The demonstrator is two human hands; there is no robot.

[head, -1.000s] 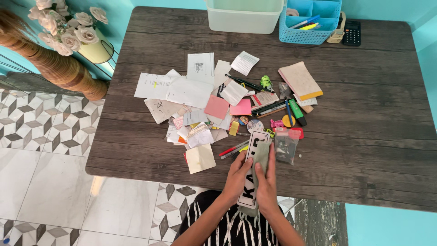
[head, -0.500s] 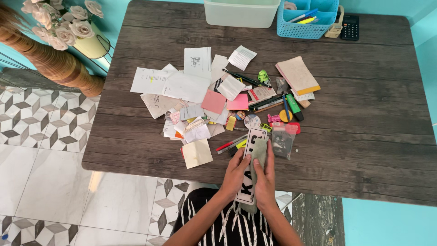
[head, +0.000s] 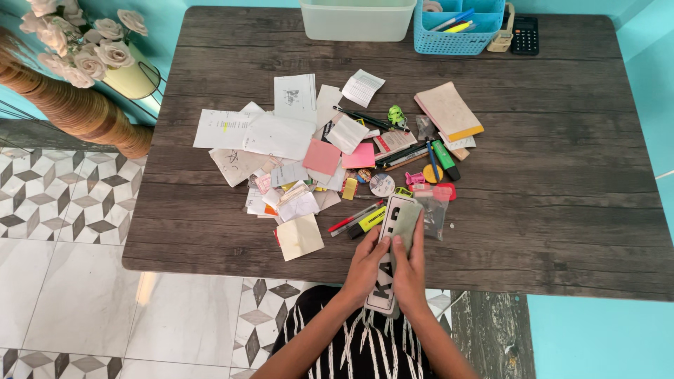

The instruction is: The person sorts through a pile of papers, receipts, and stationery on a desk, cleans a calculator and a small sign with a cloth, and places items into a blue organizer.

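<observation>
I see both hands at the near edge of the wooden table (head: 562, 210); my left hand (head: 365, 270) grips the long white plate with black lettering (head: 387, 253) from its left side, fingers curled around the edge; my right hand (head: 411, 270) presses a grey-green cloth (head: 405, 219) flat onto the plate's face, fingers closed over the cloth; the plate lies lengthwise away from me, its far end touching the heap of papers, pens and sticky notes (head: 330, 154); a clear plastic bag (head: 437, 210) lies just beside the cloth; a blue basket (head: 449, 38) stands at the far edge.
</observation>
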